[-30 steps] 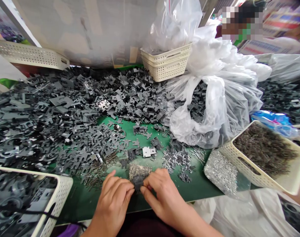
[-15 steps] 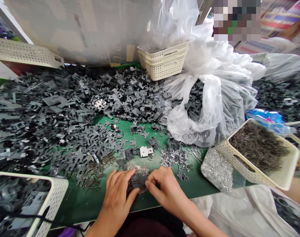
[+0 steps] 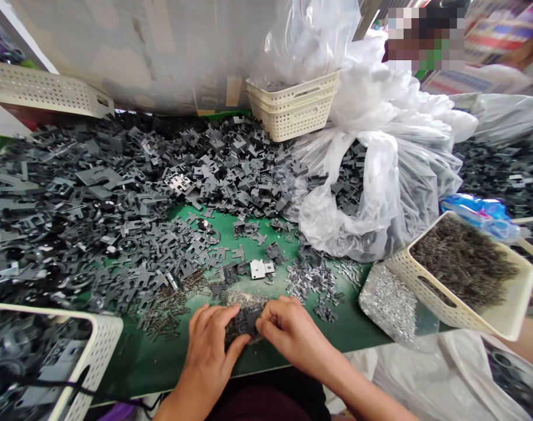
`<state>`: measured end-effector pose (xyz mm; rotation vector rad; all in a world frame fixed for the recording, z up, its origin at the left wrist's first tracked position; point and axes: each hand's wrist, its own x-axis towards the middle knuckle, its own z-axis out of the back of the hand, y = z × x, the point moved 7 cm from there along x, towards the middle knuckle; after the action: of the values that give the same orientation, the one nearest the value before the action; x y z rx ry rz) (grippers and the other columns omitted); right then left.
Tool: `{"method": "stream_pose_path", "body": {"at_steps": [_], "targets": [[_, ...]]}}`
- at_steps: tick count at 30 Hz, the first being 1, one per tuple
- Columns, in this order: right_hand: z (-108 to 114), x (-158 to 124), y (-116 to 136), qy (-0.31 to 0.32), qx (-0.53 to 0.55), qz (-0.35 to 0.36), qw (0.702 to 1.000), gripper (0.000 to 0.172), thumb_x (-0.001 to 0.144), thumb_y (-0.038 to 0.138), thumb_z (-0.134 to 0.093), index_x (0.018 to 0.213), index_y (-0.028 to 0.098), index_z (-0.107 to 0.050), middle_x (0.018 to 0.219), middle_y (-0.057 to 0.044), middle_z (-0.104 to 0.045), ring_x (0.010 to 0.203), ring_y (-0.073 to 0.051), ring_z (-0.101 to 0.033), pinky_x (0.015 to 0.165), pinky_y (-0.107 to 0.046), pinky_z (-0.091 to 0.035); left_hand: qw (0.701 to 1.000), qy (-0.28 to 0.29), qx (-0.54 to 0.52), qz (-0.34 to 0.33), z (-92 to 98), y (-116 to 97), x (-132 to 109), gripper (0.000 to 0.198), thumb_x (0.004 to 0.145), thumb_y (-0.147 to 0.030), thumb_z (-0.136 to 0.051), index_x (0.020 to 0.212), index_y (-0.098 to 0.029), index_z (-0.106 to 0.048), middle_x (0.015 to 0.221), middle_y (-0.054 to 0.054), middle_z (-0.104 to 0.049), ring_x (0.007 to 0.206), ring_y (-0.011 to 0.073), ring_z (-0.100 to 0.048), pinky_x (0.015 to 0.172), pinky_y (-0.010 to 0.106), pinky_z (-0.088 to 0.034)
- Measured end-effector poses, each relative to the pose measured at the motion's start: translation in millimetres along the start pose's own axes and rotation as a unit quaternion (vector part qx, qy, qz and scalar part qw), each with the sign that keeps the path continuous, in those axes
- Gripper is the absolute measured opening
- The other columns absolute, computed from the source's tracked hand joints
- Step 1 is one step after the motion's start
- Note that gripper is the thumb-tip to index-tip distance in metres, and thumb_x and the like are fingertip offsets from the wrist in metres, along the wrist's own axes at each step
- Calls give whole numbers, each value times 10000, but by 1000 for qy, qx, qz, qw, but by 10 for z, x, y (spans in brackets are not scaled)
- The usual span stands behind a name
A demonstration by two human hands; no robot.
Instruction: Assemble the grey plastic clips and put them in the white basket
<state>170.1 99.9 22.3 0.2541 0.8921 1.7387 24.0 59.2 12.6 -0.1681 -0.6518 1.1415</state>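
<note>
At the front of the green table, a dark grey plastic part (image 3: 246, 321) rests on a small speckled block (image 3: 248, 300). My left hand (image 3: 213, 339) grips the part from the left, with its thumb along the near side and a finger along the far side. From the right, my right hand (image 3: 284, 327) has its fingers pinched at the part's edge; whatever sits between those fingertips is hidden. Just beyond the block lies a white square piece with a metal tab (image 3: 261, 269), near a few loose grey parts (image 3: 233, 272).
Grey plastic parts (image 3: 130, 193) heap across the back and left. Small metal pieces (image 3: 312, 280) lie to the right, beside a bag of silvery bits (image 3: 391, 304) and a basket of springs (image 3: 523, 304). Another basket (image 3: 108, 339) stands front left. Plastic bags (image 3: 380, 193) bulge behind.
The view has shifted slightly. My right fingers have moved a little against the part's right edge, and the part looks slightly turned; my left hand keeps its hold.
</note>
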Motion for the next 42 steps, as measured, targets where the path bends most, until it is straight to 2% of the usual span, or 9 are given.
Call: {"method": "stream_pose_path", "body": {"at_steps": [8,15,19,24,29,32,36,38,42], "targets": [[-25,-13,9,-2,-6,-12,1000,218,883,212,-514,667,186,-521,660,16,-582,722,-160,-519,723,-285,-312,1000,-5,-7,6,18,-30,19,304,905,-282,-531,1186,-169,-496,991,59,-665,960,210,-586,968,422,-373],[42,90,82,45,-139,4,989,143,846,206,-545,704,188,-539,679,-1,-588,773,-190,-529,732,-316,-277,998,63,0,-24,-12,-64,71,203,900,-284,-548,1084,-331,-619,1084,-7,-655,987,200,-552,971,401,-308],[107,102,6,28,-83,-19,996,71,824,209,-593,802,198,-526,772,17,-592,765,-162,-537,723,-292,-300,999,51,-9,-14,22,-94,118,199,918,-276,-502,1056,-327,-636,1064,2,-648,972,205,-539,976,427,-299],[65,145,-96,82,-12,-23,996,68,850,207,-578,888,215,-522,771,43,-592,716,-135,-535,682,-262,-325,997,82,-4,-11,-13,-115,128,252,874,-186,-541,1071,-319,-626,1066,24,-616,981,224,-517,991,491,-310],[174,247,70,93,-47,44,994,71,830,151,-601,830,205,-556,755,47,-610,763,-137,-545,742,-277,-305,998,49,-31,-10,11,-95,120,220,871,-216,-551,1047,-323,-629,1041,21,-603,966,224,-523,978,496,-357],[290,481,340,37,-78,98,992,78,869,174,-570,795,199,-561,754,41,-626,772,-138,-540,769,-289,-289,998,44,-33,-11,6,-88,118,253,881,-223,-538,1110,-312,-598,1050,33,-596,973,228,-533,971,501,-377],[283,1115,713,-43,-175,148,972,81,907,204,-516,898,209,-596,882,-13,-669,866,-185,-541,790,-322,-273,998,46,-35,-3,-6,-57,74,367,884,-263,-545,1246,-247,-487,1131,69,-572,1045,231,-526,969,465,-413],[221,1461,807,-55,-187,147,970,192,881,150,-514,1051,197,-589,1042,-84,-661,978,-236,-524,816,-361,-261,999,23,-43,16,35,6,44,365,890,-273,-536,1246,-227,-468,1160,82,-556,1065,228,-521,936,429,-446],[132,1709,920,-28,-176,163,971,180,815,78,-511,912,170,-632,870,-78,-693,917,-244,-549,827,-385,-262,994,-74,-33,68,268,223,71,297,905,-223,-505,1200,-191,-490,1156,108,-530,1089,221,-514,894,378,-470]]}}
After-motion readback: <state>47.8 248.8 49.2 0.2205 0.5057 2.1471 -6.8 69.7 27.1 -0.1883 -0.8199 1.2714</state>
